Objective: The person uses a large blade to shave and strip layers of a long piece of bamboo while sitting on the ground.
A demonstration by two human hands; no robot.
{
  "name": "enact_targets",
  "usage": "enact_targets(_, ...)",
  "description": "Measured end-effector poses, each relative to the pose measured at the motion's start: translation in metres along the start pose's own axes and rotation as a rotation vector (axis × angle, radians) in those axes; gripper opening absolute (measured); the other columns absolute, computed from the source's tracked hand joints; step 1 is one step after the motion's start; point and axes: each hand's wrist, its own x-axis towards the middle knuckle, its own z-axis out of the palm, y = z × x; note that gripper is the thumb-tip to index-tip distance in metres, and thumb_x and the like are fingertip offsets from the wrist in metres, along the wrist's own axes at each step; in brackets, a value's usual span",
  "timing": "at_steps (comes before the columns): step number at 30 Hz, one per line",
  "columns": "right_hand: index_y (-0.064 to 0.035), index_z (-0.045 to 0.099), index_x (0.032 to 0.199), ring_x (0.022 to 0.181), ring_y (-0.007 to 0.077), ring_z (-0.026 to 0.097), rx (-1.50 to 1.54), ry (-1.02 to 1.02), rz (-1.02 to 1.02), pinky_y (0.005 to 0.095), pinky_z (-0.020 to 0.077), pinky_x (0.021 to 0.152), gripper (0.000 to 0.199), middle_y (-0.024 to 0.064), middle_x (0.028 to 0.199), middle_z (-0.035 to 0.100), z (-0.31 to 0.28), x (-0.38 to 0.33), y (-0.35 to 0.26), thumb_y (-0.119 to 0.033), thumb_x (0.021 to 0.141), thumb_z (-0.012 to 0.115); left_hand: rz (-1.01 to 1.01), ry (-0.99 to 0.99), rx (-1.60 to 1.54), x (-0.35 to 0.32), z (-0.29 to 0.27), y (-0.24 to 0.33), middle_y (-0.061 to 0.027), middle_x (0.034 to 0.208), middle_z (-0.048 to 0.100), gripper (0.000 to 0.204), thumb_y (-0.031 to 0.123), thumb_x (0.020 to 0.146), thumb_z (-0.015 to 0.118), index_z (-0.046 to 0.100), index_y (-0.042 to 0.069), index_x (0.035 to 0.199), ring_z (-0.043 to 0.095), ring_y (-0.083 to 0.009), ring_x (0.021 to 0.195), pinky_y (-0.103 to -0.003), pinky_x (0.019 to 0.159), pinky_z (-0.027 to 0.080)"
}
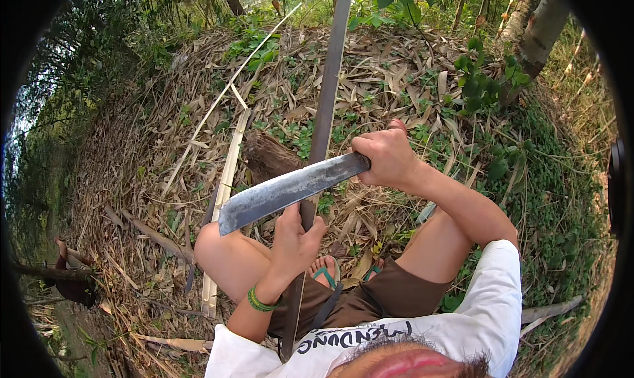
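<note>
Steel, dull and pitted: the knife (290, 190) lies crosswise against a long bamboo strip (323, 120) that runs upright between the knees, from the lap to the top edge of the view. The right hand (389, 157) has its fingers closed round the knife handle. The left hand (294, 242) grips the strip just below the blade, fingers wrapped tight. In my judgement, good shaving calls for a shallow blade angle, strokes away from the body, and the left hand kept clear below the edge. Not verifiable: the knife handle, covered by the fist; the strip's lower end, lost behind the shorts; the edge's contact with the strip. Split bamboo (224, 180) lies on the leaf-strewn ground beside the left knee.
</note>
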Motion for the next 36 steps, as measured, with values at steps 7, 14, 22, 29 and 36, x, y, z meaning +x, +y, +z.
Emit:
enact_targets(7,-0.0072,0.062,0.075,0.057,0.0345,0.063,-0.097,0.164,0.291,0.0455,0.047,0.053,0.017,0.013,0.061,0.062,-0.004,0.006,0.046,-0.021,0.075,0.073,-0.026,-0.064,-0.095,-0.022,-0.006,-0.012,0.0033,0.082,0.049,0.024,-0.006,0.088,0.056,0.051,0.0,0.111,0.042,-0.0031,0.07,-0.021,0.06,0.036)
enact_targets(14,-0.0083,0.062,0.075,0.061,0.0331,0.068,-0.115,0.008,0.223,0.0467,0.0531,0.057,0.023,0.0121,0.062,0.064,0.012,-0.004,0.026,-0.029,0.074,0.072,-0.045,-0.048,-0.114,-0.028,-0.003,-0.014,0.0042,0.078,0.042,0.017,-0.005,0.088,0.057,0.047,0.004,0.099,0.039,-0.0029,0.068,-0.022,0.058,0.033)
enact_targets(22,-0.0082,0.066,0.071,0.058,0.0355,0.066,0.004,0.152,0.497,0.0497,0.0521,0.056,0.021,0.0139,0.06,0.063,-0.006,0.005,0.075,-0.028,0.074,0.071,-0.083,-0.151,-0.059,-0.053,-0.01,-0.027,0.0039,0.078,0.042,0.017,-0.005,0.088,0.056,0.046,0.004,0.098,0.04,-0.0029,0.068,-0.021,0.058,0.033)
enact_targets(29,-0.0085,0.07,0.077,0.058,0.0373,0.065,-0.016,0.053,0.313,0.046,0.0518,0.057,0.019,0.0142,0.061,0.064,0.01,-0.009,0.062,-0.028,0.077,0.072,-0.095,-0.122,-0.073,-0.057,-0.013,-0.029,0.0021,0.082,0.045,0.02,-0.006,0.088,0.056,0.047,0.003,0.103,0.042,-0.0036,0.071,-0.022,0.059,0.036)
enact_targets(36,-0.0067,0.064,0.07,0.058,0.0365,0.065,-0.078,0.051,0.378,0.0476,0.0507,0.055,0.023,0.0148,0.061,0.064,-0.001,-0.016,0.066,-0.028,0.08,0.069,-0.08,-0.114,-0.022,-0.075,-0.009,-0.036,0.0035,0.078,0.044,0.021,-0.003,0.087,0.06,0.048,0.003,0.102,0.04,-0.0028,0.067,-0.021,0.057,0.034)
